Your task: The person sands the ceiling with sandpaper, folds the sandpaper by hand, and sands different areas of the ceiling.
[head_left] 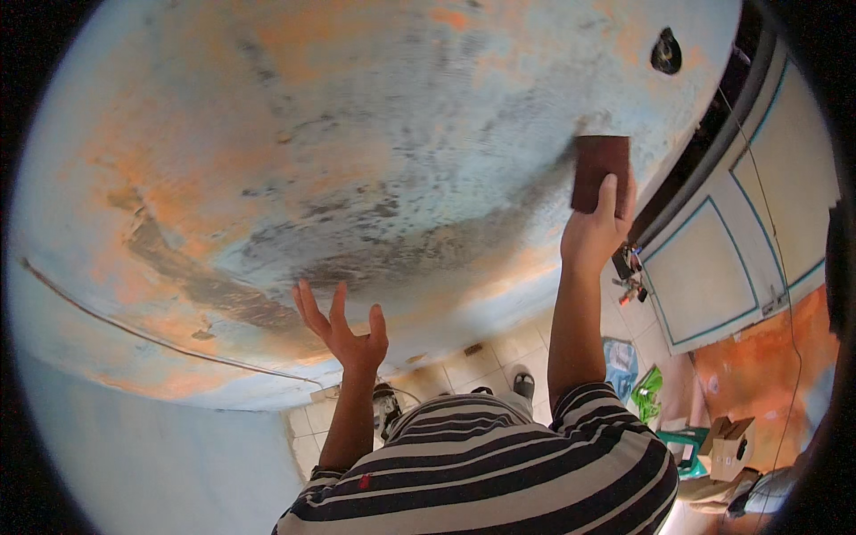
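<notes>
My right hand (pixel 596 234) grips a dark reddish-brown rectangular piece of sandpaper (pixel 596 159), with the thumb across its near face. It is held up at the right part of a worn wall (pixel 428 116), beside a dark smear. Whether its far face touches the wall, I cannot tell. Further left and lower, my left hand (pixel 352 337) is open and empty, fingers spread and raised close to the wall's stained lower part. Blue, orange and blackish patches cover this wall. Its paint is scraped and flaking at the lower left (pixel 160 250).
A thin pipe or cable (pixel 160 339) runs along the lower left wall. A black fitting (pixel 666 51) sits at the upper right. Beyond are a pale door (pixel 700 272) with blue trim and a hanging wire (pixel 769 223). Bags (pixel 648 392) and an open carton (pixel 727 450) stand on the floor.
</notes>
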`<state>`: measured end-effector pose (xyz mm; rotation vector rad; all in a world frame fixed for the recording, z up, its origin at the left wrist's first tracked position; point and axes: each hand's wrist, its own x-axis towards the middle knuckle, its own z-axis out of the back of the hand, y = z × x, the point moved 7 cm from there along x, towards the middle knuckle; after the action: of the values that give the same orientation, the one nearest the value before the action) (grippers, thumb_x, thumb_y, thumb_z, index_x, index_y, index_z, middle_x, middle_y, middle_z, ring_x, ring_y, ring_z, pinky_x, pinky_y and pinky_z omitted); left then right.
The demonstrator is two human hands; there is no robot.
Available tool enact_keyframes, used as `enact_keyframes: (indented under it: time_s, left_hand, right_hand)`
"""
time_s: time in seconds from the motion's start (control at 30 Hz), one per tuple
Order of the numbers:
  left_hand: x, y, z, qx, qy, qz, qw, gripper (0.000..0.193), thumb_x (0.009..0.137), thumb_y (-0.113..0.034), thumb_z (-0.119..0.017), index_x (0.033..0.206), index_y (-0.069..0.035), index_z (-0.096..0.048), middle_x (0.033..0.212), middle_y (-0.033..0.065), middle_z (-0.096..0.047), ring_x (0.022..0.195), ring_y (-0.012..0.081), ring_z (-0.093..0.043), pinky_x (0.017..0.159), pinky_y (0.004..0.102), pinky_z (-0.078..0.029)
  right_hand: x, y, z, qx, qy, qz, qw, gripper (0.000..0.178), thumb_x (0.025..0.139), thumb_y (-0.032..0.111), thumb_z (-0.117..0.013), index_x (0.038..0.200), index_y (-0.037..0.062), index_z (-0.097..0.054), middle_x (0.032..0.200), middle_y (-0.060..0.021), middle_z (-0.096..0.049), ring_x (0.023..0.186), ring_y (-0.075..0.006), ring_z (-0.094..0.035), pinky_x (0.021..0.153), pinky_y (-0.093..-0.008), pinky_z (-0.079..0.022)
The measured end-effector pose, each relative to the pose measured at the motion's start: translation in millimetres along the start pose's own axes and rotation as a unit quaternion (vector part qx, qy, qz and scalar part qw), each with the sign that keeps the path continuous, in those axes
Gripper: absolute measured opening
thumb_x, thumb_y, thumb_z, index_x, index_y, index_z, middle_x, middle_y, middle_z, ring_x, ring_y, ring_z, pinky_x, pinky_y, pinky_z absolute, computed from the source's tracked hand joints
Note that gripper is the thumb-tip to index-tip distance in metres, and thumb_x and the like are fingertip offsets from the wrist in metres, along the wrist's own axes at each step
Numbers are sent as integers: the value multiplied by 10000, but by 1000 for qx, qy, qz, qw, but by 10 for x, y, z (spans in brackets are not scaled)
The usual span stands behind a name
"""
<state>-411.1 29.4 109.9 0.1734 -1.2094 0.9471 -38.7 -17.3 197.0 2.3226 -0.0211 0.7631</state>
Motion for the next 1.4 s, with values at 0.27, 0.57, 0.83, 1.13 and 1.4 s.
enact_keyframes:
  time_s: [0.27,0.57,0.83,1.13,1.4]
  left_hand:
    - [-46,-1045,-632,-129,46,-79,987,454,883,-326,-648,1224,-40,-560,1404,229,-438,1306,410,-410,1047,564,-343]
    - [222,-2364,-1724,-501,203,122,833,556,851,-224,-717,1322,-22,-504,1319,169,-547,1231,307,-513,996,431,-426]
    - [69,-2895,-2299,-546,244,230,768,473,839,-130,-749,1230,-10,-512,1093,105,-622,1021,198,-617,915,357,-496]
    - [11,-2960,-2364,-443,148,265,843,357,826,-38,-752,1114,-22,-542,976,78,-650,899,128,-614,781,288,-488]
    - [85,-2916,-2251,-323,122,217,913,376,858,-74,-717,1186,-21,-542,1024,95,-654,898,159,-628,789,319,-481]
  right_hand:
    - [21,-225,542,301,118,-323,889,465,986,150,-501,1408,-11,-393,1392,-144,-492,1300,-275,-466,1107,-441,-342]
    - [329,-112,1030,326,205,-442,810,496,1014,181,-431,1461,-9,-330,1456,-154,-433,1346,-276,-419,1133,-438,-305]
    - [753,-223,1470,409,226,-484,739,489,1005,171,-462,1454,21,-343,1427,-142,-461,1322,-276,-446,1116,-459,-331]
    - [819,-524,1630,273,168,-480,817,346,960,78,-559,1297,38,-490,1233,-109,-576,1137,-251,-581,961,-429,-494]
    - [1166,-647,1633,235,160,-417,863,364,958,64,-558,1314,18,-496,1243,-111,-583,1144,-235,-570,976,-401,-477]
